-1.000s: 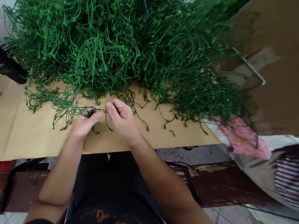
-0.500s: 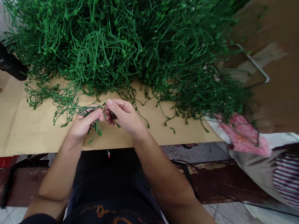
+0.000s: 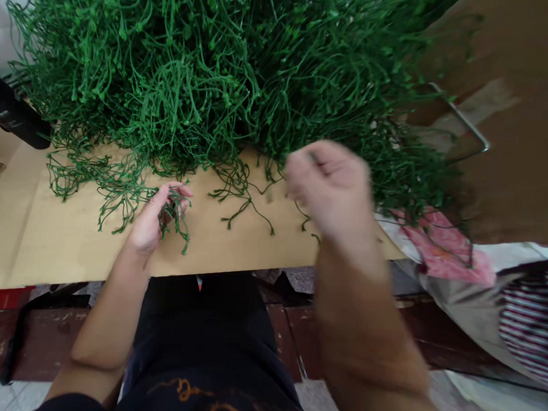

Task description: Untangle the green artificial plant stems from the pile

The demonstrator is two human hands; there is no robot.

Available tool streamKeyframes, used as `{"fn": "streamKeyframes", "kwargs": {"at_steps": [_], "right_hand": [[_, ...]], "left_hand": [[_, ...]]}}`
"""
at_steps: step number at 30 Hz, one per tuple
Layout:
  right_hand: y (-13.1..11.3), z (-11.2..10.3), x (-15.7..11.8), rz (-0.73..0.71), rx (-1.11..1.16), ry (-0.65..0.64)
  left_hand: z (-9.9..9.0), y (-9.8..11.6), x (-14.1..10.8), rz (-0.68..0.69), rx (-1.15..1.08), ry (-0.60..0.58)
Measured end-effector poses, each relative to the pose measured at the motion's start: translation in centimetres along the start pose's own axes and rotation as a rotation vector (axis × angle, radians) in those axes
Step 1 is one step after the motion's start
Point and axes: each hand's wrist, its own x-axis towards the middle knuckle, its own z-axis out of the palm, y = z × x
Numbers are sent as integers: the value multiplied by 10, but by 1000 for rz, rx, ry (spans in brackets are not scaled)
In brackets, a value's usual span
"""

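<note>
My left hand (image 3: 153,219) is closed around a small bunch of thin green plastic stems (image 3: 176,214) with tiny budded tips, just above the front part of the table. Some of these stems trail leftward onto the paper. Out to the right, my right hand (image 3: 329,184) is raised and blurred by motion. Its fingers are curled in, and whatever they hold, if anything, cannot be made out. Behind both hands rises a large heap of the same green stems (image 3: 192,93). A few loose stems (image 3: 246,200) lie between the hands.
Brown paper (image 3: 87,249) covers the table. A black cylinder (image 3: 13,109) leans in at the left. On the right stand a cardboard sheet (image 3: 521,154) with a bent metal rod (image 3: 465,122), a pink plastic piece (image 3: 458,250) and striped cloth (image 3: 538,324).
My right hand has moved away from my left hand, to the right and slightly farther from me. My left hand stays in place with its stems, its fingers a little more visible.
</note>
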Motion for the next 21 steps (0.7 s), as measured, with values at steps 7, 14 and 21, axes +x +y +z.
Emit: {"fn": "streamKeyframes", "kwargs": {"at_steps": [7,14,21], "right_hand": [[15,-160,37,-46,-805,526],[3,-25,-8,-142,-509,151],[14,82,-20,76,52,-277]], "left_hand": [[1,-2,4,-43,-23,123],[1,-6,8,75,122,67],[-5,-9,6,145,181,10]]}}
